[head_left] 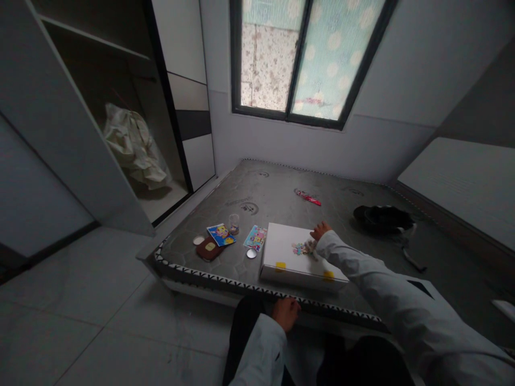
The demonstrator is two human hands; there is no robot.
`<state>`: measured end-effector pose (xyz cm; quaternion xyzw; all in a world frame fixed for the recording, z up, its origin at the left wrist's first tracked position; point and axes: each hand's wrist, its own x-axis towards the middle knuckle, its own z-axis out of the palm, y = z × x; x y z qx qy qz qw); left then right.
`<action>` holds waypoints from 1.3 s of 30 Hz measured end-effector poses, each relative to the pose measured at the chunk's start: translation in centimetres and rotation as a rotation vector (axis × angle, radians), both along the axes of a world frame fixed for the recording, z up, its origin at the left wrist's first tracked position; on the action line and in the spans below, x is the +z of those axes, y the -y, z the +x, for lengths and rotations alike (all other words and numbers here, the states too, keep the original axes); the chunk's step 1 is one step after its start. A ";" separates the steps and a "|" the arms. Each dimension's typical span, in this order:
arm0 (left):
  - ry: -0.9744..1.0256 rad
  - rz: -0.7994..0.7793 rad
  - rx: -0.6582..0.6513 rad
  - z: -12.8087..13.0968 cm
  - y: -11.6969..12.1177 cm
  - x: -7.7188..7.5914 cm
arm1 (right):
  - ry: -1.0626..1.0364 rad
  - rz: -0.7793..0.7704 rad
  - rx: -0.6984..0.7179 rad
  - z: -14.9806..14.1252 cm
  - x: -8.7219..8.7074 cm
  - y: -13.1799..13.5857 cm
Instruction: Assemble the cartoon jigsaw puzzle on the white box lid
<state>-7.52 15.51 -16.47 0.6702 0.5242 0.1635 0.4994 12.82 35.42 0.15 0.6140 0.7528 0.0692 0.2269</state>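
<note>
While the right hand (pixel 321 231) lies open on a white box (pixel 281 257), colourful scraps (pixel 301 248) sit just beside it. The left hand (pixel 286 314) clenches at the mattress edge (pixel 257 289).

Your white box (pixel 289 257): smooth matt card. Beside it, glossy paper card (pixel 255 238) and shiny metal disc (pixel 251 253); past it, clear plastic cup (pixel 234 224); under it, rough matt grey mattress cloth (pixel 281 187).

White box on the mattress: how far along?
Done: yellow tape sits on the white box. In hand: right hand is at colourful scraps on its lid. Remaining: picture cards, glass cup and brown pouch lie off the box.
</note>
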 end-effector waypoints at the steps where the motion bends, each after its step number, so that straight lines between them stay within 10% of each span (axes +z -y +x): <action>1: 0.001 0.001 -0.003 0.0 0.0 0.0 | 0.003 0.003 0.002 0.1 0.1 0.0; 24: -0.022 0.026 0.014 0.0 0.1 -0.1 | 0.159 0.010 0.018 3.3 1.8 0.8; 39: -0.025 0.047 0.020 0.2 0.1 -1.3 | -0.531 0.027 -0.254 8.7 0.1 4.9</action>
